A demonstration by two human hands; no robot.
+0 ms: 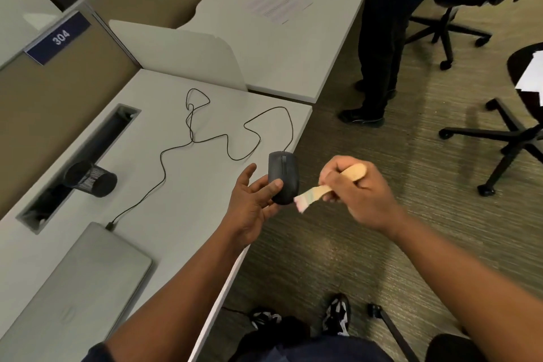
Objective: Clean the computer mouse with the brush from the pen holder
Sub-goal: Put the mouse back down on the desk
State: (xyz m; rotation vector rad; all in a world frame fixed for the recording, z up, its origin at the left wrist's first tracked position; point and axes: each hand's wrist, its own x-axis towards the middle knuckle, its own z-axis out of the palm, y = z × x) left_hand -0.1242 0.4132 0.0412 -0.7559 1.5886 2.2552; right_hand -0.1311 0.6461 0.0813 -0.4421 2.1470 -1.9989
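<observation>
Two hands meet over the right edge of the desk, and the work looks well begun though not finished. Far left, near the cable slot, the pen holder lies tipped on its side — the brush is already out of it. A closed laptop sits at the near-left corner, and the mouse's cord wanders across the middle of the desk. Next comes the left hand, fingers mostly straight and relaxed, thumb pressed against the side of the mouse, steadying it right at the desk's edge; whether the mouse is lifted or resting I cannot tell. Beyond it the right hand has its fingers curled round the wooden handle of the brush, bristles blurred just beside the mouse's near end — brushing seems under way. Finishing the strokes and perhaps returning the brush remain.
</observation>
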